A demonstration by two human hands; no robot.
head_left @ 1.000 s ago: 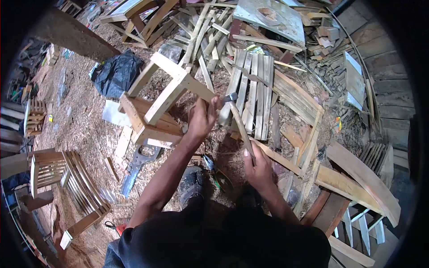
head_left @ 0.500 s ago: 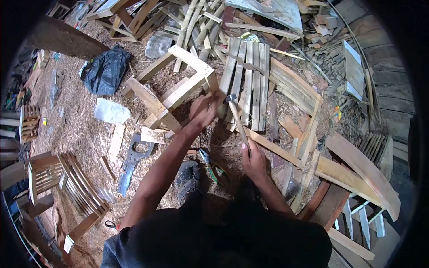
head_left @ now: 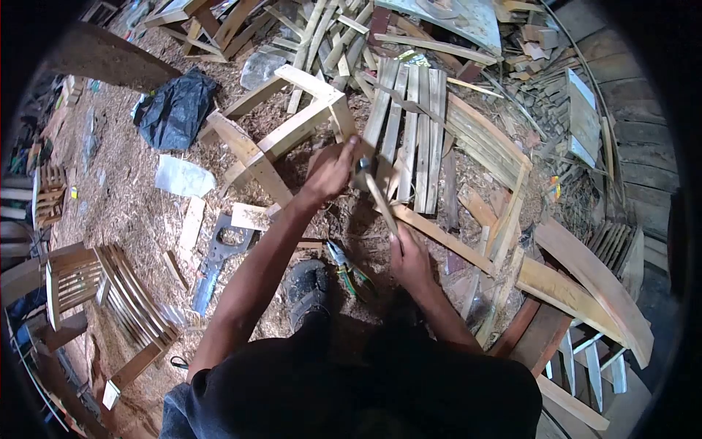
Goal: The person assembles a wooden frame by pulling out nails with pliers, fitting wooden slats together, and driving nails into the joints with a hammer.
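Note:
My right hand [head_left: 411,256] is wrapped round the lower end of a hammer's wooden handle [head_left: 380,199]. The hammer head [head_left: 363,164] is right at the near end of a wooden frame's leg, just right of my left hand. With my left hand [head_left: 330,170] I grip that leg of the wooden frame [head_left: 296,126], fingers closed about the wood. The frame rests tilted on the shavings, made of pale bars joined at the corners. Pliers [head_left: 349,269] with green-and-yellow handles lie by my shoe [head_left: 307,289], below both hands.
A handsaw [head_left: 217,256] and a black plastic bag [head_left: 175,110] lie on the shavings at left. Slatted wooden pieces [head_left: 131,293] stand lower left. Long slats [head_left: 414,139] lie beyond the hammer. Curved boards [head_left: 596,282] and frames crowd the right. Wood scraps are piled at the back.
The hammer head has moved left and slightly down, closer to my left hand. The wooden frame has shifted a little left and up in view, with my left hand still on it.

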